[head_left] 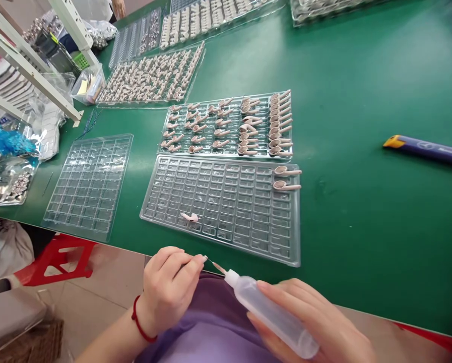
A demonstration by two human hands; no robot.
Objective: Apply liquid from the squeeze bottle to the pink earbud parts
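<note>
Smooth green worktop (342, 212) with a soft sheen supports a clear moulded tray (296, 227) of small rectangular pockets. Two ladle-shaped pieces (282, 185) occupy its far right corner; a pale curved piece (190, 217) lies near its front left. Beyond sits a fuller tray (238, 123) of similar parts. Left hand (169, 285): grip closed at the fingertips on a tiny white part (205, 258) — mostly hidden. Right hand (309, 315): grip closed around a translucent, cylindrical squeeze bottle (271, 310), its slender nozzle (218, 267) directed at the part — contact cannot be determined.
</note>
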